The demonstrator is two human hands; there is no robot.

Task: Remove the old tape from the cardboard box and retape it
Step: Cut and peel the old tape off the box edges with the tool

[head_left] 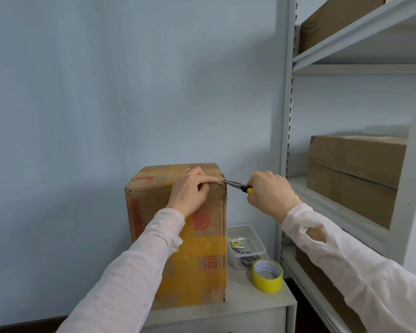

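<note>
A tall cardboard box [209,227] with red print and bands of old yellow-brown tape [202,246] stands on a small white cabinet [257,306]. My left hand [190,192] rests on the box's upper front edge, fingers curled over the top right corner. My right hand [268,192] grips yellow-handled needle-nose pliers [235,185]; their tips meet the box's top right corner beside my left fingertips. A yellow tape roll [267,275] sits on the cabinet right of the box.
A clear plastic bin [255,239] with a small tape roll and metal tools stands behind the yellow roll. A grey metal shelving unit [287,140] at the right carries several cardboard boxes [353,171]. A pale blue wall lies behind.
</note>
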